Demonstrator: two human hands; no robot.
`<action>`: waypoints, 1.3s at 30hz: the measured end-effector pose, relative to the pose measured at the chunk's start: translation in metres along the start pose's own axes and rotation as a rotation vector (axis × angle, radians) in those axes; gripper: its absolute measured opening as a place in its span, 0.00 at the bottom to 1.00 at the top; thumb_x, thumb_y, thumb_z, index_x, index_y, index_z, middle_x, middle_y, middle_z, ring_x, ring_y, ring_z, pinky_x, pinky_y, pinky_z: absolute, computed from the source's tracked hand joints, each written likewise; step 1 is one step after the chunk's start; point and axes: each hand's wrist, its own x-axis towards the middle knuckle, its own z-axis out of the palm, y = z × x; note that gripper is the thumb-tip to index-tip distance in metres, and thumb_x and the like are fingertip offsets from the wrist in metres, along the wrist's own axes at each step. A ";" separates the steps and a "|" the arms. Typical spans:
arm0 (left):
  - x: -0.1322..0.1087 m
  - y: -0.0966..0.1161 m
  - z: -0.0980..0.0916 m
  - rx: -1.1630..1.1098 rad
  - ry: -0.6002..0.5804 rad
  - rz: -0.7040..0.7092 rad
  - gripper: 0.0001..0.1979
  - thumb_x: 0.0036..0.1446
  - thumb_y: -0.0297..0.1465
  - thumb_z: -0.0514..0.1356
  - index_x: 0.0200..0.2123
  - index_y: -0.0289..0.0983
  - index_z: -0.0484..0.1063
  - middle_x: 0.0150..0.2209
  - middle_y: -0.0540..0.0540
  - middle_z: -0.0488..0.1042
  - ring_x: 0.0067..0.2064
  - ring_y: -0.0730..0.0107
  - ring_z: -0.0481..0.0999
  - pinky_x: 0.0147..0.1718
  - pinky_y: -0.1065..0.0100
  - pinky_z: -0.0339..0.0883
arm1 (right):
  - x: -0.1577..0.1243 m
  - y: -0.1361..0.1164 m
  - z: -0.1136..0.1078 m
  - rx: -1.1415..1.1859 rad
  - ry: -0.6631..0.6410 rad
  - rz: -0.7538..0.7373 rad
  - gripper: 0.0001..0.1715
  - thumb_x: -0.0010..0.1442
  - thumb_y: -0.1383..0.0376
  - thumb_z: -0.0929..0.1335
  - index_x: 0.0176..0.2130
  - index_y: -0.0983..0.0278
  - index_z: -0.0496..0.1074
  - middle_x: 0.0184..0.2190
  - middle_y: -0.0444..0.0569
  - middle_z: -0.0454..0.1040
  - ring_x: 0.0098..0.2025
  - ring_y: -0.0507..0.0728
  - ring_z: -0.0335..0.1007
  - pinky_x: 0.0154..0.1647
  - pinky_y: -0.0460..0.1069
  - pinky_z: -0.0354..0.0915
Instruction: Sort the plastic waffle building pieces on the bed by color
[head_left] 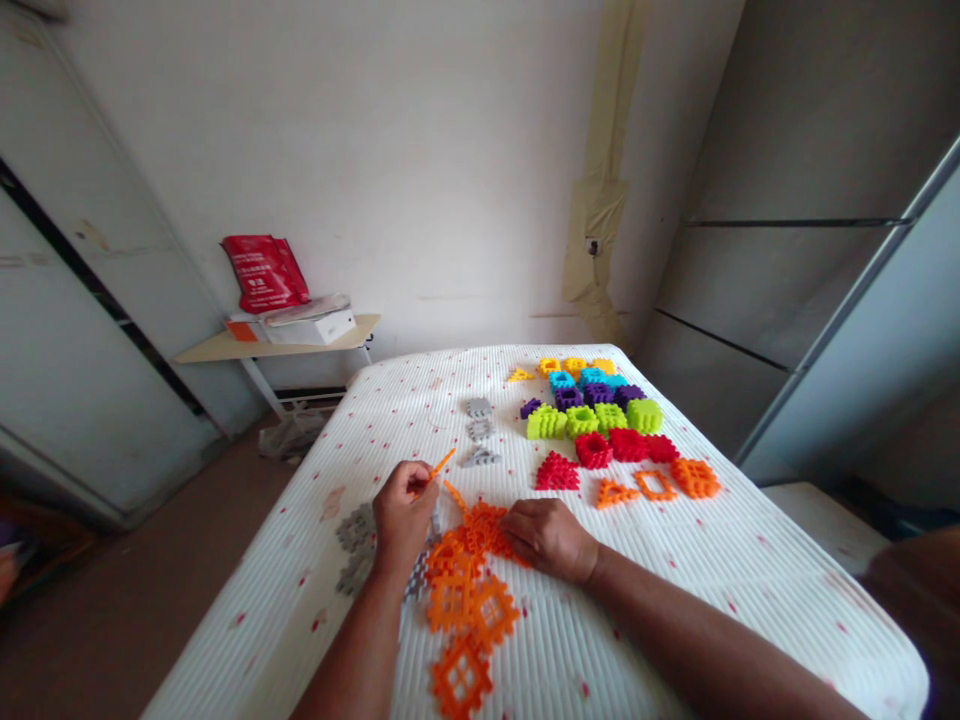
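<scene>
My left hand (pixel 405 508) is closed in a pinch on a thin orange interlocking tile (pixel 442 463), seen nearly edge-on above the table. Curled over the right edge of a loose heap of orange interlocking tiles (pixel 480 530) is my right hand (pixel 553 538), its fingers closed on an orange piece there; the fingertips are partly hidden. More orange window-frame tiles (pixel 461 677) trail from the heap toward me. Grey tiles (pixel 356 545) lie in a pile beside and behind my left wrist. Several grey pieces (pixel 480 430) form a short column beyond my hands.
Sorted stacks stand to the right: yellow (pixel 574 367), blue (pixel 592 377), purple (pixel 600 394), lime green (pixel 581 420), red (pixel 595 450) and orange (pixel 695 478). All rest on a white ribbed cloth (pixel 285 620). A side table (pixel 217 347) at back left bears a red bag (pixel 262 275) and boxes.
</scene>
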 end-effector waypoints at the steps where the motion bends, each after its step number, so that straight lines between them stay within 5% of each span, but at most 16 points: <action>1: 0.000 0.000 0.000 -0.013 0.006 -0.004 0.04 0.46 0.31 0.57 0.25 0.39 0.63 0.29 0.51 0.71 0.31 0.73 0.71 0.33 0.73 0.64 | 0.000 0.000 0.000 0.001 -0.002 0.002 0.10 0.63 0.67 0.59 0.33 0.64 0.68 0.27 0.47 0.69 0.27 0.51 0.63 0.28 0.45 0.55; 8: -0.002 0.005 0.001 -0.159 -0.129 -0.097 0.08 0.45 0.35 0.59 0.25 0.38 0.63 0.21 0.55 0.63 0.23 0.76 0.64 0.25 0.75 0.60 | -0.001 0.001 0.000 0.039 0.044 0.009 0.11 0.63 0.67 0.59 0.33 0.65 0.68 0.27 0.48 0.71 0.28 0.51 0.66 0.28 0.44 0.59; 16: -0.007 0.017 0.002 -0.118 -0.341 -0.082 0.10 0.46 0.34 0.58 0.20 0.37 0.61 0.18 0.56 0.58 0.22 0.78 0.59 0.23 0.75 0.55 | 0.001 0.004 -0.001 0.088 0.310 0.065 0.13 0.63 0.67 0.59 0.46 0.65 0.67 0.41 0.55 0.73 0.42 0.55 0.71 0.41 0.48 0.68; 22: -0.011 0.018 0.006 -0.177 -0.371 -0.128 0.11 0.45 0.35 0.59 0.19 0.37 0.60 0.16 0.56 0.59 0.20 0.78 0.60 0.21 0.75 0.54 | 0.006 -0.001 -0.001 0.057 0.300 0.104 0.17 0.62 0.63 0.61 0.50 0.63 0.66 0.43 0.56 0.72 0.45 0.57 0.70 0.43 0.51 0.69; 28: -0.017 0.022 0.012 -0.240 -0.455 -0.122 0.11 0.44 0.34 0.60 0.19 0.37 0.61 0.17 0.55 0.62 0.21 0.76 0.63 0.23 0.74 0.58 | 0.010 -0.007 -0.006 0.080 0.250 0.161 0.35 0.56 0.51 0.66 0.56 0.68 0.60 0.49 0.62 0.67 0.50 0.63 0.65 0.46 0.57 0.67; 39: -0.018 0.026 0.011 -0.290 -0.495 -0.076 0.10 0.44 0.33 0.61 0.19 0.36 0.63 0.20 0.53 0.66 0.24 0.74 0.67 0.26 0.73 0.62 | 0.021 -0.023 -0.011 0.141 0.254 0.208 0.28 0.55 0.64 0.66 0.55 0.63 0.62 0.49 0.57 0.67 0.48 0.60 0.65 0.47 0.54 0.66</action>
